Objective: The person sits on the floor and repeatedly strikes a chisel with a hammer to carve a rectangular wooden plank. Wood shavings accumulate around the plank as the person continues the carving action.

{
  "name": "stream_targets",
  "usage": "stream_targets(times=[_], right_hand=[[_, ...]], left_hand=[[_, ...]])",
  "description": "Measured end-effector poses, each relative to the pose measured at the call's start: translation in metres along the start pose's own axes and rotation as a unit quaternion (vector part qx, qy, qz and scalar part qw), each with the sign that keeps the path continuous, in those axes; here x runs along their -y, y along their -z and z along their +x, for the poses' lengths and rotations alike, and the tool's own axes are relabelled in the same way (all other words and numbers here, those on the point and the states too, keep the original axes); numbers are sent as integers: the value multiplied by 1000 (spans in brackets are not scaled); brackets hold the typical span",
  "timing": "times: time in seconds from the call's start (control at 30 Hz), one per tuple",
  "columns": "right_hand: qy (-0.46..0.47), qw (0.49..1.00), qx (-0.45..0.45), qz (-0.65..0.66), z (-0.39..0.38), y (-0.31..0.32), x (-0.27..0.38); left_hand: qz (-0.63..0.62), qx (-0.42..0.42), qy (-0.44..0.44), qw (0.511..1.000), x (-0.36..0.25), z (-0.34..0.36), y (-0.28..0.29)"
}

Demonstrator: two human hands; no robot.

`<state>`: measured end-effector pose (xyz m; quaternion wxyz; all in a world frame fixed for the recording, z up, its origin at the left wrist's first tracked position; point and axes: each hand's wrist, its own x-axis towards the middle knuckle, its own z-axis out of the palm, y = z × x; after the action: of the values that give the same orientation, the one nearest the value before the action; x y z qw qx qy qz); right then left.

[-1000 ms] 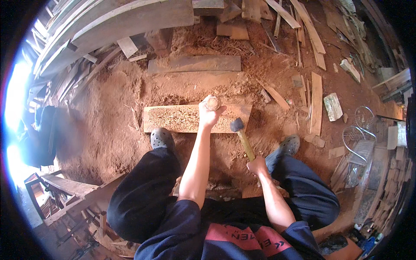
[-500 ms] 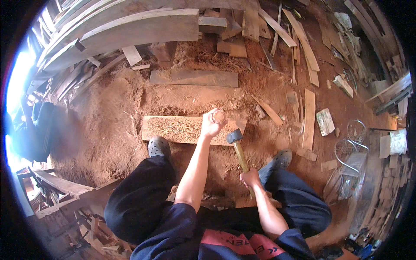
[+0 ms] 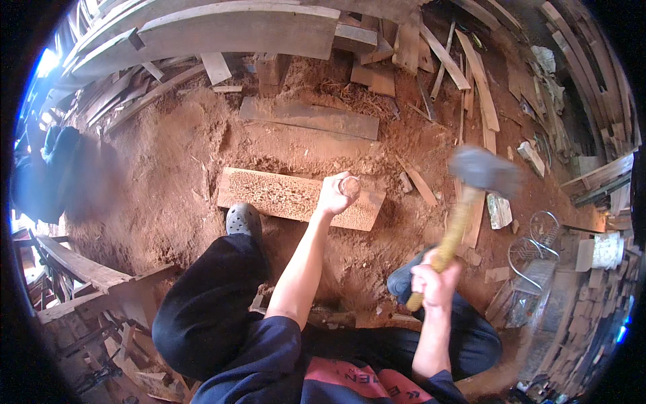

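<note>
A wooden board [image 3: 269, 193] lies on the reddish ground in front of me, its face densely pitted, with a smoother right end. Over its right half, my left hand [image 3: 332, 200] is closed around an upright tool with a round wooden top [image 3: 349, 186]; my fist hides the lower part, so its working end cannot be made out. My right hand [image 3: 437, 281] grips the yellowish handle of a hammer [image 3: 483, 170], raised to the right of the board. The hammer's grey head is smeared by motion. My left shoe [image 3: 243, 220] rests against the board's near edge.
A dark plank [image 3: 309, 118] lies beyond the board. Large planks [image 3: 235, 30] are stacked at the far side, and loose slats [image 3: 479, 81] lie at the right. A wire-framed object [image 3: 535, 246] and a pale block [image 3: 498, 211] are on the right. A blurred blue shape [image 3: 57, 172] is at the left.
My right hand has swung the hammer up and to the right, away from the board. My left fist with the upright tool sits slightly farther right. The whole view has turned a little.
</note>
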<state>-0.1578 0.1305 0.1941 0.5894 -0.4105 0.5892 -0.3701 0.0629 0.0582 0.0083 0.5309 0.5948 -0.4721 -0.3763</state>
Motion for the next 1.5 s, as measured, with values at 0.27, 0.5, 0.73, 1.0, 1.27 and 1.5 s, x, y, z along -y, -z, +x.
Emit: stream_targets(times=[0.27, 0.5, 0.73, 1.0, 1.27, 1.5], right_hand=[[322, 914, -142, -202, 32, -9, -57], [82, 948, -85, -294, 39, -1, -63], [311, 941, -136, -10, 22, -36, -17], [-34, 899, -72, -431, 48, -15, -99], [-123, 888, -62, -438, 43, 21, -176], [-229, 844, 14, -484, 59, 33, -222]], left_hand=[[1, 15, 10, 1000, 2, 10, -17], [43, -5, -5, 999, 25, 6, -12], [1, 8, 17, 1000, 15, 4, -9], [57, 2, 3, 998, 18, -1, -4], [-84, -29, -70, 994, 50, 17, 23], [3, 24, -57, 998, 41, 10, 6]])
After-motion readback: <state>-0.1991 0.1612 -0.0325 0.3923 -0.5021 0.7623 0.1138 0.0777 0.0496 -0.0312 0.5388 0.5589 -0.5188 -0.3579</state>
